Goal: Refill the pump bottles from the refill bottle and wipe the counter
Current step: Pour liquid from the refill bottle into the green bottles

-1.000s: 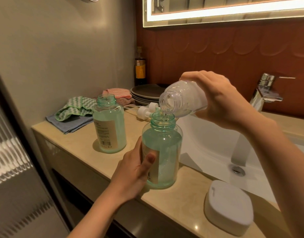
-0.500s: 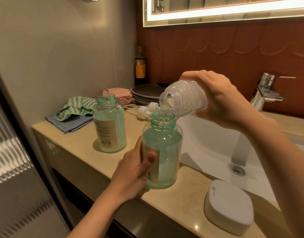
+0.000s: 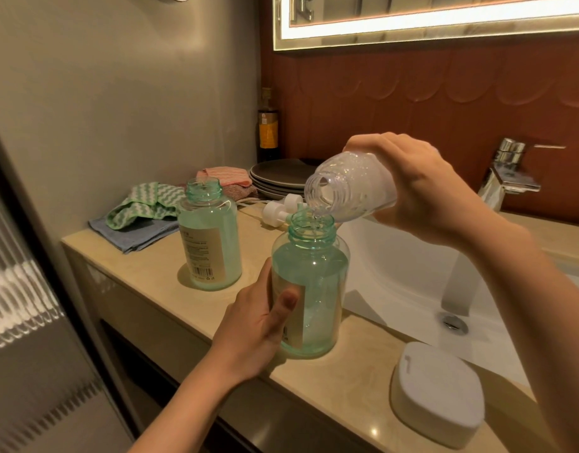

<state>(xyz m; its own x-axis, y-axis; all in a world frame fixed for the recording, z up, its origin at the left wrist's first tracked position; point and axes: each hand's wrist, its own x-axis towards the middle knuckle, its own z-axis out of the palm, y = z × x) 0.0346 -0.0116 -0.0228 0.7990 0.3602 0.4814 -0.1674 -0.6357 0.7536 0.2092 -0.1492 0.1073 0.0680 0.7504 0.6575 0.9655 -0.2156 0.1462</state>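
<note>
My left hand (image 3: 252, 335) grips the near green pump bottle (image 3: 314, 289), which stands upright and uncapped on the beige counter (image 3: 144, 273). My right hand (image 3: 422, 191) holds the clear refill bottle (image 3: 350, 191) tilted, its mouth just above the green bottle's neck. A thin clear stream runs from it into the bottle. A second green pump bottle (image 3: 209, 240), also uncapped, stands further left. Two white pump heads (image 3: 281, 207) lie behind the bottles. Folded cloths, green-white (image 3: 144, 204) over blue, lie at the back left.
A white sink basin (image 3: 396, 273) with a chrome tap (image 3: 507, 178) fills the right. A white lidded box (image 3: 438, 393) sits on the counter's front edge. Stacked dark plates (image 3: 278, 178), a pink cloth (image 3: 222, 176) and a dark bottle (image 3: 268, 129) stand at the back.
</note>
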